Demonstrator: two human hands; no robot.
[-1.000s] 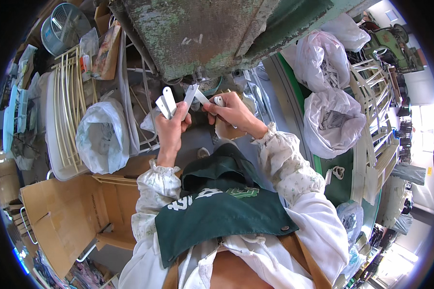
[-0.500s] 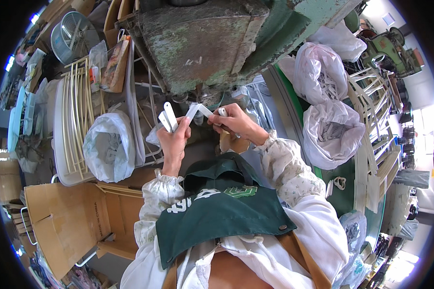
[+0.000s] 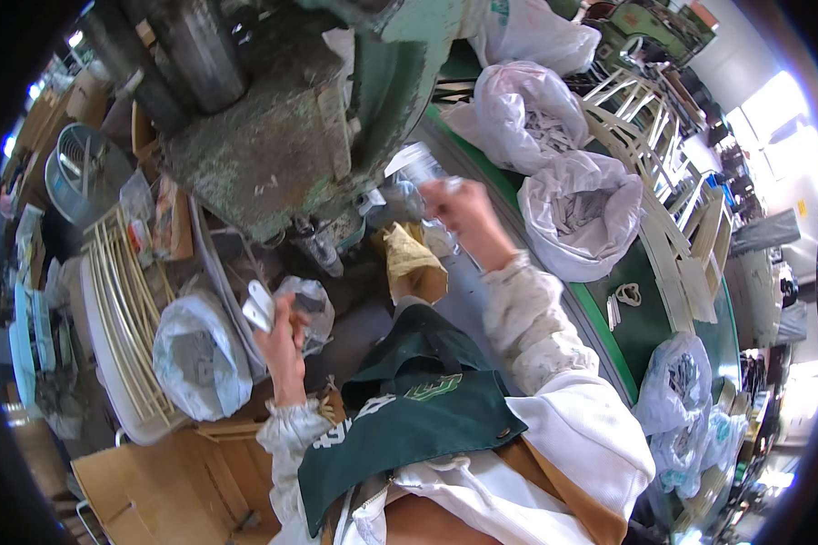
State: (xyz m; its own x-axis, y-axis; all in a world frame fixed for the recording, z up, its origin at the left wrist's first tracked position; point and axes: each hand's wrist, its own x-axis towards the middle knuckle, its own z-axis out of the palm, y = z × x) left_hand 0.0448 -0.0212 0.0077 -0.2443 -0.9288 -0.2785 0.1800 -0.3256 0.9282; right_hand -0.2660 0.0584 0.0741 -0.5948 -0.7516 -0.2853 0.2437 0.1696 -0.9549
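My left hand [image 3: 286,354] is closed round a few flat white strips [image 3: 258,305] with rounded ends and small holes, held upright beside the machine. My right hand [image 3: 468,218] is raised to the right of the machine and smeared by motion. Its fingers are closed on white pieces; a blurred white strip [image 3: 416,163] shows just beyond them, and how many it holds I cannot make out. Between the hands and lower down stands a yellowish cone-like paper or cloth piece [image 3: 413,259]. The green worn machine [image 3: 264,163] is in front of me.
White bags holding white strips stand on the green-edged bench at right, one bag [image 3: 582,218] nearest my right arm. Another bag [image 3: 202,354] is at left beside a tray of long pale rods [image 3: 123,309]. An open cardboard box [image 3: 164,481] lies lower left; a fan [image 3: 86,168] stands behind.
My hands have moved apart: the left down and to the left with its strips, the right to the right. The view has turned, so the machine now sits further left.
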